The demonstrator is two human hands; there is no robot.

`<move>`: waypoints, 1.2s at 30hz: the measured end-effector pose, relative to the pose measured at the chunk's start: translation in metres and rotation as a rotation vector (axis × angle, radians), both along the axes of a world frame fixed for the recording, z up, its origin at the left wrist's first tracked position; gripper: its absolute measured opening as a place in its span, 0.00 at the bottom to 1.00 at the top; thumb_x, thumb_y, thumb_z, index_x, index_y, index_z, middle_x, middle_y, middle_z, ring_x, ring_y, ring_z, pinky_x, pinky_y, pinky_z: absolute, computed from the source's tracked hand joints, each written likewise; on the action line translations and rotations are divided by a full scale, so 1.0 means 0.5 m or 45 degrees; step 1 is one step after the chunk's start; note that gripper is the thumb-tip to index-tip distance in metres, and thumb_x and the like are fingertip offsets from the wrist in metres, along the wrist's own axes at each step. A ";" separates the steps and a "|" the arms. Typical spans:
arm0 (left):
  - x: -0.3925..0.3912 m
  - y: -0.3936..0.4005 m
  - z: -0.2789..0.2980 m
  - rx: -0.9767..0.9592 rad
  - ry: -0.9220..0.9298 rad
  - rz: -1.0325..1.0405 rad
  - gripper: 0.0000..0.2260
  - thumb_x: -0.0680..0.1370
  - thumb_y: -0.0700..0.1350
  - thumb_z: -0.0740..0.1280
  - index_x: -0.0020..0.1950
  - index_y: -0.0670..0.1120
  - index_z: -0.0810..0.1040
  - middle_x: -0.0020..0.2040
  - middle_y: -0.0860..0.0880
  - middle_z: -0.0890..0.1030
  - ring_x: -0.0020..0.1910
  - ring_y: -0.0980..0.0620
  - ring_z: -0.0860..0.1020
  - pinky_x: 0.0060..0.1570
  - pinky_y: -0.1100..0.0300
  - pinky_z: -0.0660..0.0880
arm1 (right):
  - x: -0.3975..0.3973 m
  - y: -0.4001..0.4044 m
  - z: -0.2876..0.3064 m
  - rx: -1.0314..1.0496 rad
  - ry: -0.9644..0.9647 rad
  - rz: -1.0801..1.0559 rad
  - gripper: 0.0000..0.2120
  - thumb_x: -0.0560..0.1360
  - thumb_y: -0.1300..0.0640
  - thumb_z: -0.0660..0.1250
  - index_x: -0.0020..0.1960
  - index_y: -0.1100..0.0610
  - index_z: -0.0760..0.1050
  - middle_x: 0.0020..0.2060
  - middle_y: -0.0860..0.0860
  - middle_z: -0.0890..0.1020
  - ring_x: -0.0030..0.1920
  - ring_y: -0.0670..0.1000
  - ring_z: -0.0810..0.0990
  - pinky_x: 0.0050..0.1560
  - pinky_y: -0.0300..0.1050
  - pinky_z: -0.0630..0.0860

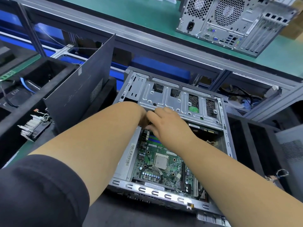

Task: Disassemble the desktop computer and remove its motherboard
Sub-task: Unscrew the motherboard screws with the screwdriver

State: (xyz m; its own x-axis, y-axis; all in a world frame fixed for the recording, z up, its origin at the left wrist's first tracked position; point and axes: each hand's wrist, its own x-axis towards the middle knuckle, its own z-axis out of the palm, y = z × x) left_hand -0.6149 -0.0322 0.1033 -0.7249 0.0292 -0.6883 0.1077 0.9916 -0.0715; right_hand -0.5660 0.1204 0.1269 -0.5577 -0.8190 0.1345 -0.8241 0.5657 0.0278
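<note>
Inside the open computer case point(227, 126) | green board point(157, 163) lies flat | both hands point(165, 123) meet at its far edge, grip unclear | board stiff, thin, breakable: hold edges

The motherboard point(157, 161) is green, with a silver-grey chip point(161, 162) at its middle and blue and green slots point(155, 139) at its far end. The computer case point(177, 102) is bare silver metal. The side panel point(78, 89) is dark grey. The bench mat point(147, 13) is teal green. The sleeve point(41, 190) is black. The second computer point(229, 22) is silver, its vents in a honeycomb pattern.
</note>
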 end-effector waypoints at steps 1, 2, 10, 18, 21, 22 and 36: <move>0.001 0.001 0.002 -0.006 0.006 -0.018 0.07 0.79 0.49 0.62 0.49 0.46 0.74 0.38 0.49 0.72 0.40 0.48 0.70 0.46 0.55 0.69 | 0.000 -0.002 -0.001 -0.007 0.011 -0.007 0.09 0.79 0.56 0.64 0.56 0.60 0.73 0.46 0.55 0.77 0.46 0.58 0.72 0.46 0.51 0.69; 0.002 0.004 0.004 -0.007 0.002 -0.044 0.06 0.80 0.48 0.61 0.48 0.46 0.73 0.40 0.48 0.73 0.42 0.47 0.71 0.49 0.55 0.71 | 0.001 -0.004 -0.001 -0.019 0.016 -0.028 0.08 0.79 0.57 0.65 0.55 0.60 0.72 0.45 0.56 0.77 0.45 0.58 0.73 0.44 0.51 0.69; 0.001 0.017 -0.004 -0.091 -0.103 -0.157 0.11 0.79 0.43 0.58 0.37 0.47 0.68 0.49 0.44 0.74 0.48 0.44 0.73 0.61 0.46 0.73 | -0.012 -0.001 0.010 -0.082 0.039 -0.201 0.10 0.79 0.56 0.62 0.57 0.60 0.70 0.37 0.55 0.74 0.39 0.59 0.72 0.34 0.47 0.62; -0.002 0.006 0.004 -0.062 -0.061 -0.118 0.08 0.78 0.48 0.59 0.42 0.47 0.73 0.49 0.45 0.76 0.43 0.45 0.74 0.52 0.50 0.75 | -0.017 -0.011 0.000 -0.166 -0.016 -0.205 0.15 0.78 0.49 0.65 0.53 0.62 0.71 0.42 0.56 0.78 0.44 0.59 0.73 0.39 0.48 0.64; -0.003 0.009 0.000 -0.079 -0.065 -0.122 0.08 0.79 0.47 0.59 0.45 0.46 0.73 0.50 0.45 0.75 0.45 0.45 0.73 0.59 0.48 0.74 | -0.017 -0.013 -0.001 -0.206 -0.040 -0.190 0.13 0.77 0.53 0.68 0.53 0.63 0.73 0.46 0.58 0.78 0.48 0.60 0.73 0.44 0.50 0.68; -0.003 0.010 -0.002 -0.088 -0.065 -0.130 0.07 0.79 0.47 0.59 0.46 0.46 0.73 0.50 0.45 0.75 0.46 0.46 0.73 0.59 0.47 0.74 | -0.016 -0.012 0.000 -0.222 -0.049 -0.194 0.12 0.77 0.54 0.68 0.53 0.63 0.73 0.47 0.58 0.78 0.49 0.59 0.73 0.45 0.50 0.69; 0.006 0.010 0.004 -0.064 -0.006 -0.155 0.09 0.79 0.44 0.59 0.38 0.47 0.68 0.39 0.48 0.70 0.34 0.48 0.69 0.42 0.54 0.71 | -0.016 -0.006 -0.004 -0.186 -0.024 -0.103 0.09 0.79 0.55 0.63 0.54 0.60 0.75 0.43 0.55 0.76 0.44 0.58 0.72 0.44 0.51 0.70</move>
State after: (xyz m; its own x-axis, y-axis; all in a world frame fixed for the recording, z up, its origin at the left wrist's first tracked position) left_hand -0.6120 -0.0270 0.1052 -0.7150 0.0823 -0.6943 0.2275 0.9664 -0.1197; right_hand -0.5738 0.1174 0.1249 -0.6249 -0.7436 0.2381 -0.7751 0.6274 -0.0748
